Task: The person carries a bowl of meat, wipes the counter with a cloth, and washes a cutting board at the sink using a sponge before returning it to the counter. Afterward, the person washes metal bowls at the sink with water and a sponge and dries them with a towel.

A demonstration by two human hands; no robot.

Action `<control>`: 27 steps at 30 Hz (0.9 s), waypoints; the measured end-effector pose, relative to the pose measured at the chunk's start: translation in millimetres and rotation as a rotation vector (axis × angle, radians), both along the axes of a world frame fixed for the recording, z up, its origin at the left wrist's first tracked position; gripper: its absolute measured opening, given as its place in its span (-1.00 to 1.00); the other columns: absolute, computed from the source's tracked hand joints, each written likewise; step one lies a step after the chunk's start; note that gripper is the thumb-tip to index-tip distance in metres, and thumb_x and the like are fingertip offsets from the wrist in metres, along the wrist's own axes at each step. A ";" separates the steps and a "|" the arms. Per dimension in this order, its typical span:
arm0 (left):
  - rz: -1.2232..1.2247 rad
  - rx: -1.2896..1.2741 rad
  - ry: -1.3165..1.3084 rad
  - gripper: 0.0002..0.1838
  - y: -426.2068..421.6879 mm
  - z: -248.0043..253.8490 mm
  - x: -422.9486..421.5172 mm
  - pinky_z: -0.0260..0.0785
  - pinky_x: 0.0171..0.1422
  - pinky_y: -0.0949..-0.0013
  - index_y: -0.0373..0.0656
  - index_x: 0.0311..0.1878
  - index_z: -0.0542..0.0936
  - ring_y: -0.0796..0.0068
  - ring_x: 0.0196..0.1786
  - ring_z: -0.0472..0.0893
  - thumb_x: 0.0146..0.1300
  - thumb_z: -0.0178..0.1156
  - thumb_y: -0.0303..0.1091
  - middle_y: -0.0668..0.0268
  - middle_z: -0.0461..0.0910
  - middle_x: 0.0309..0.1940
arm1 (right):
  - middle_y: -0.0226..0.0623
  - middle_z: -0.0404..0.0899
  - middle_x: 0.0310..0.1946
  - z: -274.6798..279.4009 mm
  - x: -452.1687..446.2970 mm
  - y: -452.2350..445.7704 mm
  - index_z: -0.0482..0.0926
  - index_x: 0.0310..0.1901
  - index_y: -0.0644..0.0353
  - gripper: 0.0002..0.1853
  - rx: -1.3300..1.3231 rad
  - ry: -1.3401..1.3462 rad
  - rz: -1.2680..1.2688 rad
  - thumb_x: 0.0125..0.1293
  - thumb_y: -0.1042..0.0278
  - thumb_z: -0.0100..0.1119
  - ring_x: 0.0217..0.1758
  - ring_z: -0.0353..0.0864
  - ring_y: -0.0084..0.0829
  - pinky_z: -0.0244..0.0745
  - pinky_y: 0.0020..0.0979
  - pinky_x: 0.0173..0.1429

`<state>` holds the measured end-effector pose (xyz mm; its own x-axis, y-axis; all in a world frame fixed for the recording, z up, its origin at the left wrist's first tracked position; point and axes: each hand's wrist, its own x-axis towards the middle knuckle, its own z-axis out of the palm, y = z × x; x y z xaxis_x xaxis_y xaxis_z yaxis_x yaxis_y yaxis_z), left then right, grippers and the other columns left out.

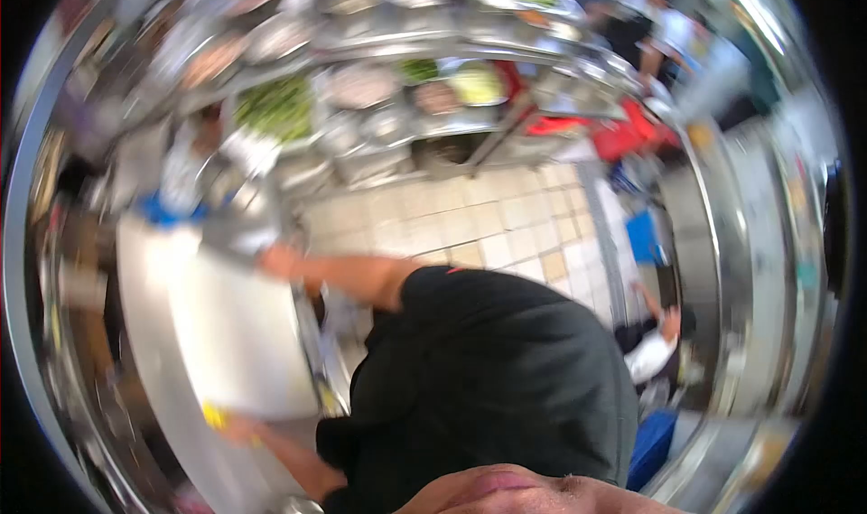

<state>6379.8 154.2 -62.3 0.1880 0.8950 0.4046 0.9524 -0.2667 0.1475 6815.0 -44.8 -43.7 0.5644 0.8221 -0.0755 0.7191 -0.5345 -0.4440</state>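
Motion blur smears much of the view. Both of my arms reach left over a long pale worktop (239,333) with a bright, shiny surface. My left hand (242,428), at the worktop's near end, is closed around a small yellow thing (215,415), too blurred to name. My right hand (282,262) is over the far end, its fingers smeared. A blurred white thing (256,240) touches or lies just beyond those fingers, beside a flat dark-grey area (221,248). Whether my right hand grips either cannot be made out.
Past the worktop stand a blue thing (167,209) and metal containers. Ahead, a counter holds trays of chopped greens (275,109) and other food. Tiled floor (452,211) lies between. One person (677,49) stands far right; another (655,342) is nearer, behind me.
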 end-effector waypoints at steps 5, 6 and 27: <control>0.341 -0.111 0.175 -0.61 -42.5 116.7 115.6 0.50 -0.14 0.08 -0.06 0.08 0.53 0.11 -0.06 0.58 0.24 0.14 -0.11 0.20 0.58 -0.13 | 0.09 0.61 -0.26 88.2 -15.1 -14.4 0.57 -0.17 0.35 -0.57 0.099 0.470 -0.199 0.23 0.04 0.10 -0.11 0.62 0.02 0.51 -0.07 -0.02; 0.329 -0.099 0.171 -0.62 -39.1 112.0 139.7 0.50 -0.14 0.05 -0.04 0.09 0.53 0.08 -0.06 0.58 0.23 0.13 -0.13 0.19 0.57 -0.11 | 0.10 0.61 -0.26 88.7 -8.7 -18.0 0.56 -0.16 0.35 -0.56 0.091 0.483 -0.173 0.24 0.04 0.09 -0.11 0.62 0.03 0.51 -0.06 -0.03; -1.160 -0.485 0.096 -0.60 -148.2 91.3 184.0 0.26 0.17 0.07 -0.23 0.05 0.56 0.02 0.06 0.47 0.10 0.20 -0.42 0.06 0.55 -0.02 | -0.03 0.62 -0.53 63.7 42.3 -78.5 0.56 -0.19 0.35 -0.50 0.183 0.588 -0.184 0.18 -0.06 0.14 -0.27 0.66 -0.08 0.50 -0.11 -0.06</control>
<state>6563.8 6.0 29.0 0.9713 0.2368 0.0228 0.2073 -0.8893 0.4076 6857.2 -123.3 20.0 0.6048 0.7445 -0.2828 0.2311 -0.5039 -0.8323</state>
